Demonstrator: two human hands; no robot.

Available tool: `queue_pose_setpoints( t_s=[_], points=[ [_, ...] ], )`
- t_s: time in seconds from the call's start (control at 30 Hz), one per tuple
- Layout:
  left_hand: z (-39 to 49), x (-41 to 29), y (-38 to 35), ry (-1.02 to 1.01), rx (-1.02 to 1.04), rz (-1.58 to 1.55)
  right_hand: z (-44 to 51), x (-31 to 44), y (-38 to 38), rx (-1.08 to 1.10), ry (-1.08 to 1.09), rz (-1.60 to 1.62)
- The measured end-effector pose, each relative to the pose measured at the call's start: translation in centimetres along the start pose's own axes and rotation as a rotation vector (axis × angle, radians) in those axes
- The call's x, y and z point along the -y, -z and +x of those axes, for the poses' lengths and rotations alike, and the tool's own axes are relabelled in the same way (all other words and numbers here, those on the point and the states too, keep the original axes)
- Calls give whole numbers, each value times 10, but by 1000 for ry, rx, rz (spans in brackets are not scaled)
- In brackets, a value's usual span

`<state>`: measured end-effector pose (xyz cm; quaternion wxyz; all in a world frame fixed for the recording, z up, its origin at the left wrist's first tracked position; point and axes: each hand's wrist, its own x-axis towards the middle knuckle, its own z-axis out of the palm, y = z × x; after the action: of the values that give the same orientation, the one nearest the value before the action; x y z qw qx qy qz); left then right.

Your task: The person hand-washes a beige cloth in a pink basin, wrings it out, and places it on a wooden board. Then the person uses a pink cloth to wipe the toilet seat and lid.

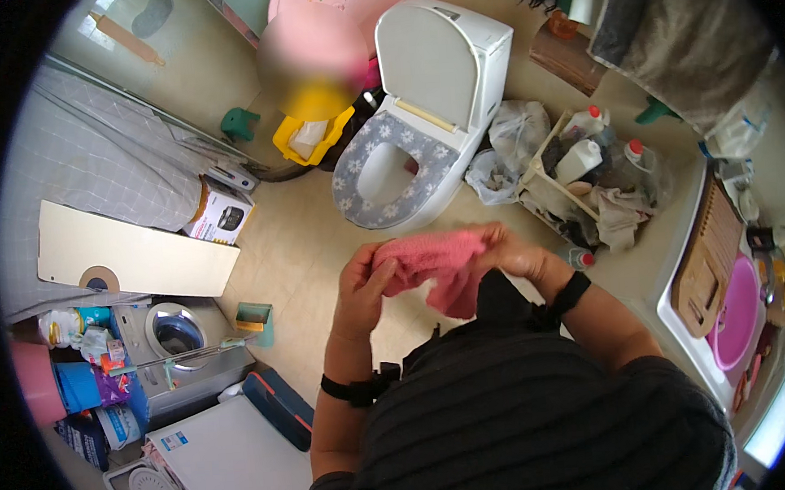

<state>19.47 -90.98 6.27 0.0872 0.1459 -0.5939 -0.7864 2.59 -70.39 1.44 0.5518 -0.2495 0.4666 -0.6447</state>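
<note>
A pink terry cloth (434, 262) is stretched between my two hands, one end drooping below. My left hand (366, 290) grips the cloth's left end, with the thumb on top. The cloth's right end is bunched in my right hand (506, 251), whose fingertips are partly hidden. Just beyond the hands stands a white toilet (457, 204) with its lid raised. A grey seat cover with white flowers (352, 187) lies around its bowl.
Right of the toilet are plastic bags (520, 129) and a rack of bottles (579, 159). A sink counter with a pink basin (737, 311) stands at the right. At the left are a front-loading washing machine (132, 335), a cream panel (137, 250) and a small green bin (262, 324).
</note>
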Motion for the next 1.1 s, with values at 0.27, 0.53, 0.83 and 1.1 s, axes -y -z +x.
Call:
queue_pose_setpoints(
  t_s=[0.27, 0.53, 0.83, 1.1],
  points=[
    [45, -6, 54, 171, -503, 94, 133, 100, 181, -584, 257, -207],
    [67, -4, 82, 245, -665, 6, 257, 155, 264, -738, 241, -428],
    [78, 22, 163, 343, -624, 23, 268, 99, 201, -842, 280, -1092],
    [112, -12, 257, 334, -511, 76, 263, -23, 102, -410, -15, -1228]
  ],
)
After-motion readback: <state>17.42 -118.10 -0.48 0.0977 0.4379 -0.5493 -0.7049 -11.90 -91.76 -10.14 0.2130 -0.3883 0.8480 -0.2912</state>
